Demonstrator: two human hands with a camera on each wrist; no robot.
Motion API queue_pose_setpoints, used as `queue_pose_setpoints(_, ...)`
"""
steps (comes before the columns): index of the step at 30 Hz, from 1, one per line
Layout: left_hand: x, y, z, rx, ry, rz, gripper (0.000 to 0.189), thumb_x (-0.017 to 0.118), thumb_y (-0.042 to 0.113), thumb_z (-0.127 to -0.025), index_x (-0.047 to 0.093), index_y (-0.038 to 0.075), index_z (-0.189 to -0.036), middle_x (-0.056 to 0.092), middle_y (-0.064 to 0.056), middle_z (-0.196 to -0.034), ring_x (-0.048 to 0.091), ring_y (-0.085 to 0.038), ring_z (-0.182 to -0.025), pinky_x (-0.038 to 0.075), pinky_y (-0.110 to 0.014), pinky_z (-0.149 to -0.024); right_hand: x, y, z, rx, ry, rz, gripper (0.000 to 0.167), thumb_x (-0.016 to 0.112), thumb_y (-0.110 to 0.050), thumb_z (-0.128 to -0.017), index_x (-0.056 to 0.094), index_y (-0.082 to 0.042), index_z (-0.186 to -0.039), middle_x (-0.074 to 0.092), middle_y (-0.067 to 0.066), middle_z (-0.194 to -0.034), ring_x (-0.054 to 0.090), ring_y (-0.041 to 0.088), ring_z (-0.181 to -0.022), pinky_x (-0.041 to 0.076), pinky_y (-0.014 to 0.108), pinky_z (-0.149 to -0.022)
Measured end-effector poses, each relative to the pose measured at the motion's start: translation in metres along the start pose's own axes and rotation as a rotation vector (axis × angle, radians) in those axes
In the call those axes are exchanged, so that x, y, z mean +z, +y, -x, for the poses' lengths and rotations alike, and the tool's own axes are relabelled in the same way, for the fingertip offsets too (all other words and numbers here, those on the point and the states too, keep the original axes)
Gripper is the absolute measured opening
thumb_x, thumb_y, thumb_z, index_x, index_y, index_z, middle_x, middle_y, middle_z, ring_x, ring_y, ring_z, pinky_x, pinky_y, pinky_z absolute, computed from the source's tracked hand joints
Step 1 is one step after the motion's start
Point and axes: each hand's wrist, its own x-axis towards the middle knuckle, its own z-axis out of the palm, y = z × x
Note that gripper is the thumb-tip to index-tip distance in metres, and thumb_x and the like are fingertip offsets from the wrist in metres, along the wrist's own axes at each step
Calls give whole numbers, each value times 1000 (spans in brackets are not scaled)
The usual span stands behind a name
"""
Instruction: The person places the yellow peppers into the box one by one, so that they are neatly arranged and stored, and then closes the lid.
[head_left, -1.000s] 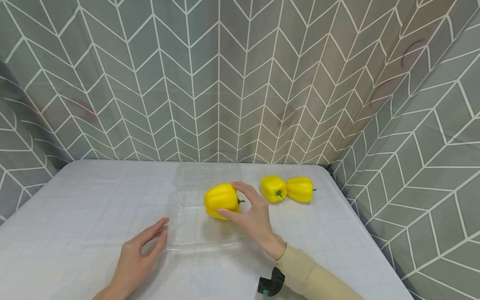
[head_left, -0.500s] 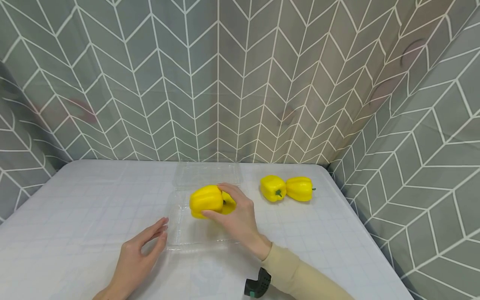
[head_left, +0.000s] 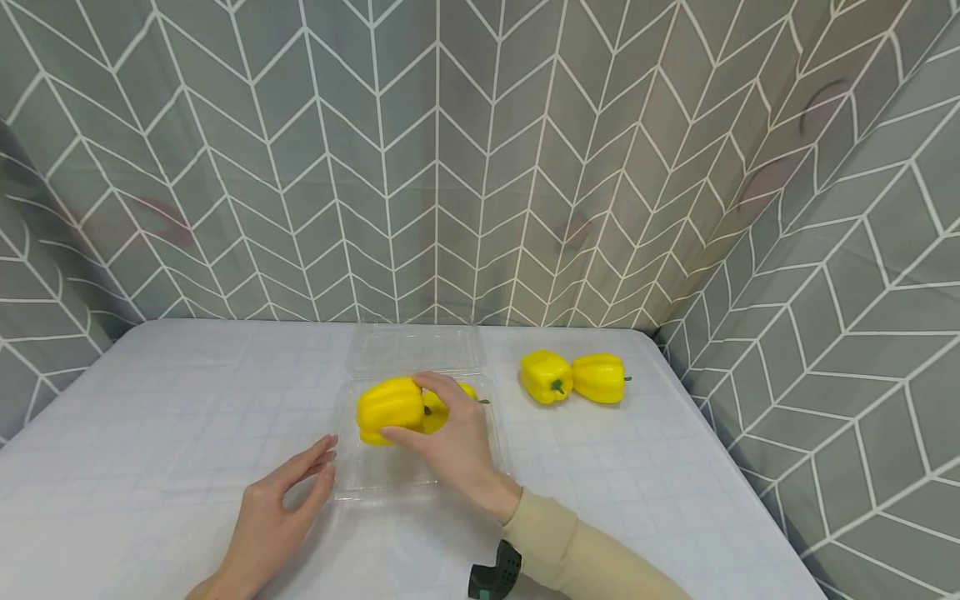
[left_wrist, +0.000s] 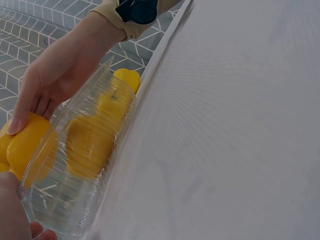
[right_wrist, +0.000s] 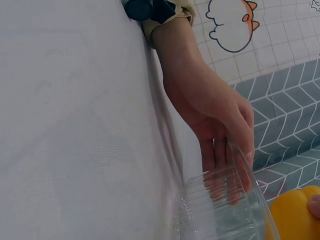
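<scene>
My right hand point(head_left: 463, 446) grips a yellow bell pepper point(head_left: 388, 408) between thumb and fingers, over the left part of a clear plastic clamshell box point(head_left: 375, 475). The pepper's stem points right. Behind the hand, a second bell pepper point(head_left: 437, 414) lies in the box, partly hidden by it. In the left wrist view, that bell pepper point(left_wrist: 87, 147) shows through the box wall, with the held pepper higher at the rim. My left hand point(head_left: 276, 512) rests against the box's left side, fairly straight fingers point(right_wrist: 215, 185) along the wall in the right wrist view.
Two more yellow bell peppers point(head_left: 546, 377) point(head_left: 598, 378) lie side by side on the white-covered table point(head_left: 195, 400), right of the box. The box's clear lid point(head_left: 416, 348) lies folded back behind it. A patterned curtain point(head_left: 405, 167) hangs beyond the table's back edge.
My right hand has carried the gripped pepper leftward over the box, so the pepper beneath it shows more. My left hand and the two peppers on the table have stayed put.
</scene>
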Motion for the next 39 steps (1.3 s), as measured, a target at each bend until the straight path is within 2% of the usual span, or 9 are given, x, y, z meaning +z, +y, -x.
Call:
queue_pose_setpoints(4,-1,1,0,-8,-6,-17,41,73,0,-87,67,3,-128,73,-5,-119,67,6,-95,38,2,-94,4,-2,-1,21,-21,-3,65,89,-37,-73,65,-15,-129,63,-6,-133,56,15,-126,43,39,-111)
queue_pose_setpoints(11,-2,1,0,13,-1,3,42,73,-1,-87,67,4,-128,74,-6,-117,69,2,-95,39,1,-94,11,-4,-3,44,-45,22,64,90,-36,-73,65,-14,-128,64,-4,-133,56,17,-127,44,36,-111)
queue_pose_setpoints(21,-1,-2,0,56,9,8,44,73,-4,-85,67,4,-128,74,-7,-116,66,8,-96,40,0,-94,19,-7,-6,83,-100,100,63,89,-37,-74,65,-12,-127,64,-1,-131,58,18,-124,49,36,-107)
queue_pose_setpoints(25,-2,-3,0,56,4,-1,44,73,-4,-85,67,3,-128,73,-6,-118,65,11,-98,40,0,-94,21,-6,-8,74,-114,128,62,89,-37,-74,66,-11,-125,66,-1,-126,61,18,-121,50,34,-105)
queue_pose_setpoints(31,-1,-1,0,42,-2,17,44,73,-3,-86,66,3,-129,73,-7,-119,66,7,-97,40,0,-94,24,-6,-10,74,-143,158,61,89,-36,-74,65,-11,-124,67,0,-125,61,18,-120,50,35,-105)
queue_pose_setpoints(39,-1,1,0,32,-2,19,43,73,-2,-86,67,2,-128,73,-7,-118,68,3,-96,39,0,-95,27,-1,-10,126,-214,192,62,88,-36,-75,63,-11,-127,66,0,-128,60,18,-121,49,34,-106)
